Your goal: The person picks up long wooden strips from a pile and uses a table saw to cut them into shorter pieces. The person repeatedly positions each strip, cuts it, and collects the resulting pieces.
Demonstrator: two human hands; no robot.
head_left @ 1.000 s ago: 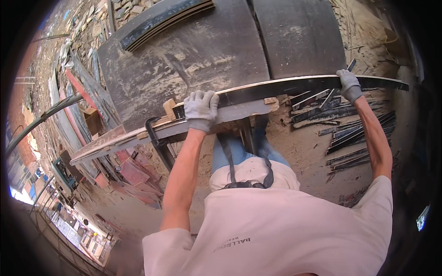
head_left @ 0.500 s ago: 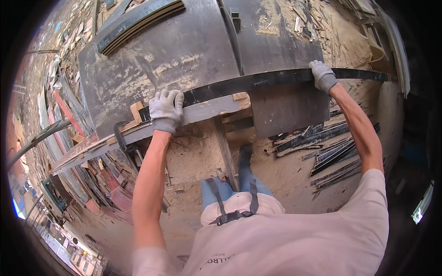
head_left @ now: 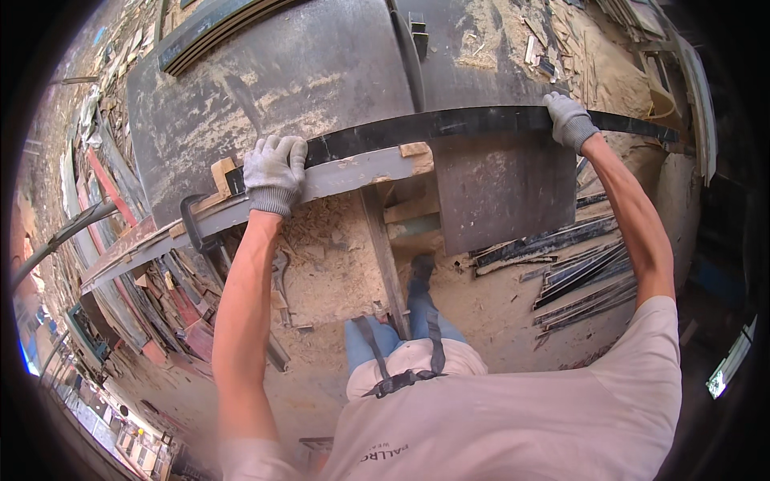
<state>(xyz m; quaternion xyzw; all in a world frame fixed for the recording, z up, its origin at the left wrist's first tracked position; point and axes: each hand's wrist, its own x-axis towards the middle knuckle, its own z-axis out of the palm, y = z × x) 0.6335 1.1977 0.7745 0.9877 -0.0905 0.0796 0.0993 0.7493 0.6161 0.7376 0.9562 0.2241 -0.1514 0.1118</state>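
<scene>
A long, narrow black board (head_left: 449, 122) stretches across the worktable in front of me. My left hand (head_left: 275, 164), in a pale knitted glove, is closed over the board's left end. Farther along, near its right end, my gloved right hand (head_left: 568, 120) has its fingers hooked over the far edge. Below the board runs a grey wooden rail (head_left: 341, 178), with a small wood block (head_left: 222, 176) by the left end. A dark clamp (head_left: 192, 223) sits on the rail left of my left hand. My palms hide parts of the board.
The dark tabletop (head_left: 337, 80) carries sawdust and a stack of strips (head_left: 220, 36) at the far left. Below the table's right part hangs a dark panel (head_left: 505, 192). Black offcuts (head_left: 581, 276) lie on the floor, and a wooden post (head_left: 383, 256) stands before my legs.
My left hand and the board's left end sit slightly farther left and nearer. My right hand has shifted slightly right and away. Both hands keep their hold; the whole view has shifted too.
</scene>
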